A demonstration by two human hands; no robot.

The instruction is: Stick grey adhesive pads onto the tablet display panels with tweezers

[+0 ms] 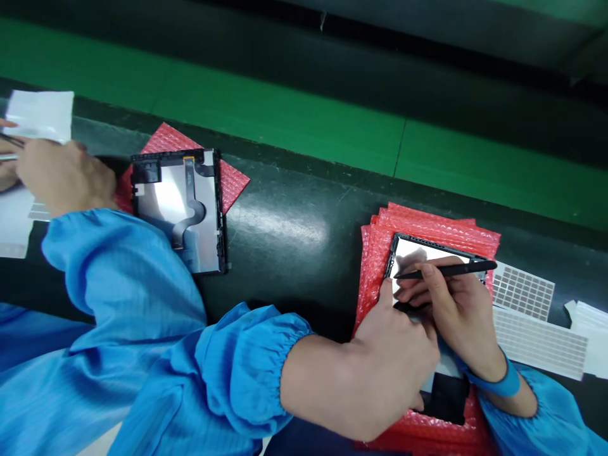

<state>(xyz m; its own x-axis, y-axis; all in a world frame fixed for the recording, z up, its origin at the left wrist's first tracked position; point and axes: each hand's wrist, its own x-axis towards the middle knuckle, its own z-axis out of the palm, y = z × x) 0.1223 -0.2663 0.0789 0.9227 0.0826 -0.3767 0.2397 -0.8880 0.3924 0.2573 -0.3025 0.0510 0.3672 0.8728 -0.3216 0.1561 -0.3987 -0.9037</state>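
Note:
A black-framed display panel point(430, 251) lies face down on a stack of red bubble wrap point(427, 221) at the right of the dark belt. My left hand point(389, 361) rests on the panel with its fingers curled and its index finger pressed on the panel's left edge. Just to the right, my right hand point(463, 310) is closed on a thin black tool point(456, 270), held level above the panel's far end. My hands hide most of the panel.
Sheets of small grey stickers point(522, 291) lie right of the wrap. A second panel point(180, 209) with a flex cable sits on red wrap point(230, 180) at the left. Beside it, a co-worker's hand point(61, 177) in a blue sleeve handles white sheets point(40, 114). A green strip point(285, 120) runs behind.

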